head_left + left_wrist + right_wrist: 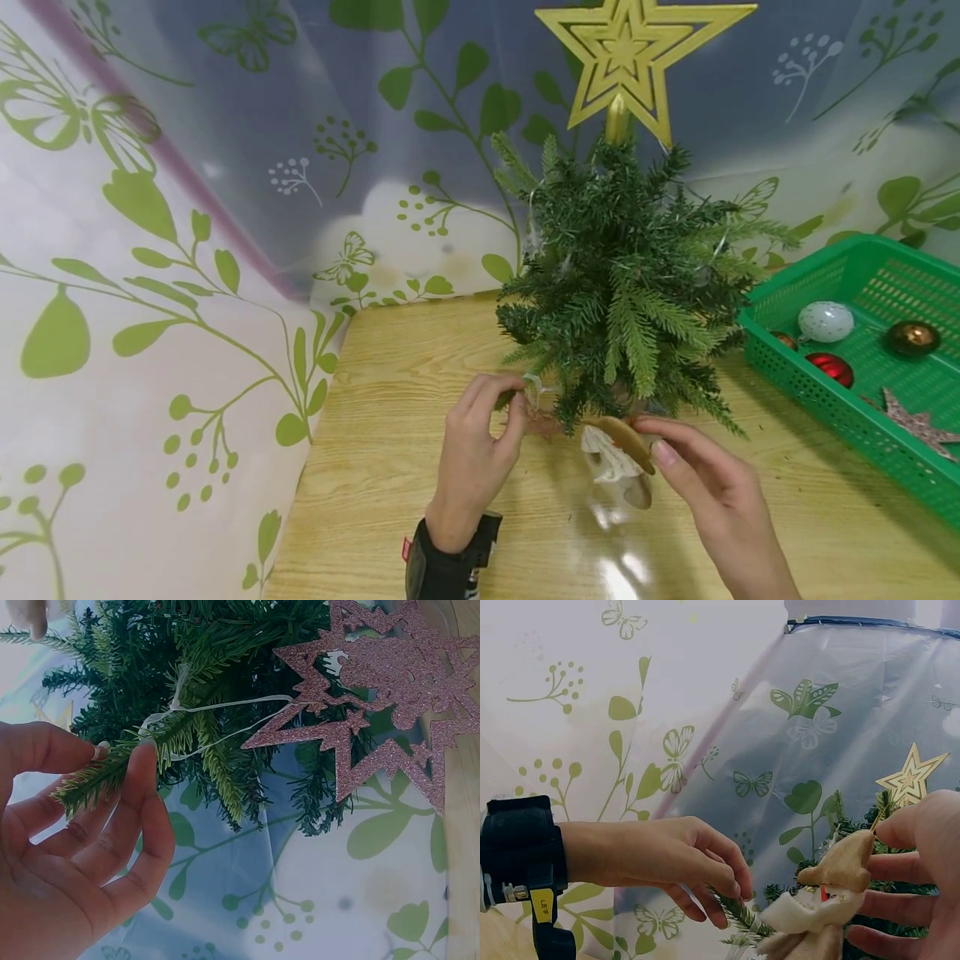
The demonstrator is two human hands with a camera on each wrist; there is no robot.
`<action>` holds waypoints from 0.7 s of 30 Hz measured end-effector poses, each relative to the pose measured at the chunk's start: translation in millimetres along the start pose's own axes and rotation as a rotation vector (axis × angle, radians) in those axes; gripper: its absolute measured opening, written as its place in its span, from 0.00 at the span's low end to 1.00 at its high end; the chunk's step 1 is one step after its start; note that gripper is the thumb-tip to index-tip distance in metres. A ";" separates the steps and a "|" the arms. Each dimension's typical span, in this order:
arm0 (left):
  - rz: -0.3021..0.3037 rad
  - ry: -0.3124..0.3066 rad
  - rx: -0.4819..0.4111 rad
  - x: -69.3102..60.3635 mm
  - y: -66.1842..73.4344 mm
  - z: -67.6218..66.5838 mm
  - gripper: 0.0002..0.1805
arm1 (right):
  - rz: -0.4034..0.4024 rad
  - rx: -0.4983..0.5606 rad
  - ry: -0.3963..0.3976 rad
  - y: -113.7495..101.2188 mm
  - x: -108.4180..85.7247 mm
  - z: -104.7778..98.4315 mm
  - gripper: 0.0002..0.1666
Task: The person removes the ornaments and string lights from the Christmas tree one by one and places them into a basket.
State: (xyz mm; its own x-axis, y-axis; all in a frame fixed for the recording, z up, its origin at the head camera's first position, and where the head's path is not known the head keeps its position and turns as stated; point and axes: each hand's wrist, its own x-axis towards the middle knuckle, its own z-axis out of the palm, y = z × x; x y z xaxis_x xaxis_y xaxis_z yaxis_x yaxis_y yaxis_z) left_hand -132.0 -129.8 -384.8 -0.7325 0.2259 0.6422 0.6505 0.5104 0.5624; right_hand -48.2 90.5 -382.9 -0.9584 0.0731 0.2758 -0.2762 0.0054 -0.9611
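A small green Christmas tree [607, 267] topped with a gold star [622, 54] stands on the table. Low on its left side, my left hand [476, 454] pinches a branch tip [101, 780] between thumb and forefinger. From that branch a pink glittery star-shaped ornament [409, 682] hangs on a white string [232, 703] looped over the needles. Before the tree's base, my right hand [716, 479] holds a plush ornament [829, 889] with a tan hat and cream scarf, gripped near the hat's top. The head view shows the pink ornament only partly, behind my left fingers.
At the right a green plastic basket [757, 358] contains a white ball [825, 322], a red ball [830, 369], a dark bronze ball [912, 337] and a glittery star [918, 425]. A leaf-printed curtain [420, 225] rises behind and left of the wooden table [390, 358].
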 end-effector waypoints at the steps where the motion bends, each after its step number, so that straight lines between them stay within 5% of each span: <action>1: 0.001 0.000 0.000 0.0 0.0 0.1 0.08 | 0.003 -0.009 0.006 -0.5 0.1 0.5 0.18; 21: 0.030 0.011 0.028 -0.5 0.2 2.2 0.07 | 0.030 0.102 0.092 -13.1 6.4 4.0 0.13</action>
State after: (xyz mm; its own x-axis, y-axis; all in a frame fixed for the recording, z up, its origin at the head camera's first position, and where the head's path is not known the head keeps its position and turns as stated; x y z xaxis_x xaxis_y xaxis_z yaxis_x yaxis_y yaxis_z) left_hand -132.0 -127.9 -386.2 -0.7103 0.2321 0.6645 0.6663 0.5262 0.5284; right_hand -51.0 87.0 -368.5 -0.9570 0.1630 0.2398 -0.2578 -0.0996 -0.9610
